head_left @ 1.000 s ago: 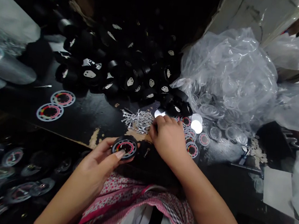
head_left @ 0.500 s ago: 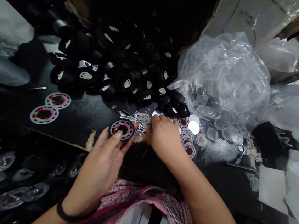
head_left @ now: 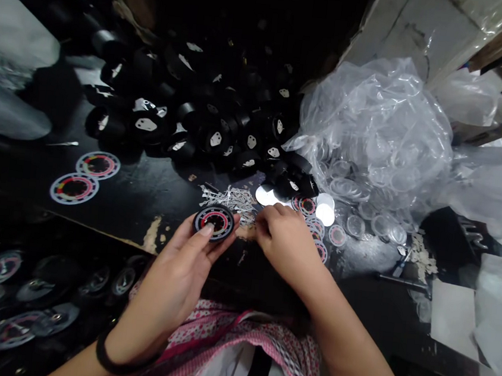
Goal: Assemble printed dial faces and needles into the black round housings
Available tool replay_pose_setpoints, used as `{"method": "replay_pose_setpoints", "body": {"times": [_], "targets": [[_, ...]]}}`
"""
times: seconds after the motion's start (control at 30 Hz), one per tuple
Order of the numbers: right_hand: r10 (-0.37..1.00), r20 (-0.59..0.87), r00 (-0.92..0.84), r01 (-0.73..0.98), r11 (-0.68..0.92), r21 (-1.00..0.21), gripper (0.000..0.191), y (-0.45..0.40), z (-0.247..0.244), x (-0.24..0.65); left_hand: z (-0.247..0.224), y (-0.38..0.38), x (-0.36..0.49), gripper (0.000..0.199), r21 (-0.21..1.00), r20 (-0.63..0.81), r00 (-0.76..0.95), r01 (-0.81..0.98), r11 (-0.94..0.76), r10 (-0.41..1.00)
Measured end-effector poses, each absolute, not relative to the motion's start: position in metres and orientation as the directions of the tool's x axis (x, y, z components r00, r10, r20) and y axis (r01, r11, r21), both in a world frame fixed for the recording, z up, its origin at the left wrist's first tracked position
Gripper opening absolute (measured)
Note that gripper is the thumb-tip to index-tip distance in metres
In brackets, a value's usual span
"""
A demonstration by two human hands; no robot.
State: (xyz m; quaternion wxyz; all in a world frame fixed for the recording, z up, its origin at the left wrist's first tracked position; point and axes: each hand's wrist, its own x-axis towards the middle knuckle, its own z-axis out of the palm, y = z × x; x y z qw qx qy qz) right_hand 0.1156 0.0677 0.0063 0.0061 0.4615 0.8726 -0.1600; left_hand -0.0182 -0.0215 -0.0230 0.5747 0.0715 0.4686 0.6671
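Left hand holds a gauge, thumb best light on its face; pointers lie beside the right hand, fingers narrow, any hold unclear.

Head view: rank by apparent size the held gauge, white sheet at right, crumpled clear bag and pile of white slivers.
Clear bag
White sheet
Gauge and pile of white slivers: too alike to rank

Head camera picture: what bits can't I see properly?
In the head view:
Anything the right hand may hold: hidden by that hand itself.
Part of the black gauge: covered by the thumb of the left hand.
Markings on the two loose dials: too small to read.
Some lower-left dials: cut off by the left edge.
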Motion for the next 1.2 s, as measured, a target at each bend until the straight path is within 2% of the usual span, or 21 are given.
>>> {"method": "replay_pose_setpoints", "body": {"times": [0.13, 0.23, 0.47, 0.53, 0.63, 0.73, 0.83, 1.03, 1.2], "targets": [[0.752, -0.133, -0.646, 0.763, 0.633, -0.132, 0.020, 0.067, 0.006, 0.105, -0.025, -0.024, -0.020, 0.017, 0.693, -0.479, -0.294, -0.705, 0.151, 0.827], [0.733, -0.166, -0.660, 0.751, 0.649, -0.122, 0.023, 0.072, 0.005, 0.103, -0.025, -0.023, -0.022, 0.020, 0.674, -0.503, -0.257, -0.714, 0.188, 0.825], [0.785, -0.162, -0.598, 0.790, 0.541, -0.289, 0.016, 0.078, 0.002, 0.117, -0.027, -0.025, -0.022, 0.018, 0.608, -0.541, -0.203, -0.765, 0.213, 0.816], [0.810, -0.146, -0.568, 0.786, 0.481, -0.388, 0.011, 0.076, 0.003, 0.118, -0.026, -0.025, -0.020, 0.019, 0.579, -0.564, -0.180, -0.782, 0.231, 0.806], [0.830, -0.103, -0.548, 0.725, 0.410, -0.553, 0.006, 0.070, 0.006, 0.119, -0.023, -0.021, -0.017, 0.015, 0.472, -0.602, -0.063, -0.832, 0.291, 0.796], [0.835, -0.056, -0.548, 0.674, 0.401, -0.621, 0.004, 0.061, 0.006, 0.123, -0.020, -0.017, -0.013, 0.014, 0.411, -0.609, -0.013, -0.860, 0.301, 0.793], [0.847, -0.033, -0.530, 0.671, 0.396, -0.627, 0.005, 0.053, 0.006, 0.130, -0.020, -0.017, -0.009, 0.016, 0.447, -0.592, -0.059, -0.854, 0.266, 0.804], [0.876, -0.048, -0.480, 0.671, 0.331, -0.663, 0.003, 0.042, 0.012, 0.137, -0.025, -0.022, -0.001, 0.023, 0.626, -0.488, -0.218, -0.762, 0.165, 0.845], [0.901, -0.065, -0.429, 0.635, 0.249, -0.731, 0.008, 0.036, 0.009, 0.141, -0.022, -0.023, 0.004, 0.019, 0.653, -0.460, -0.255, -0.746, 0.129, 0.851]]}}
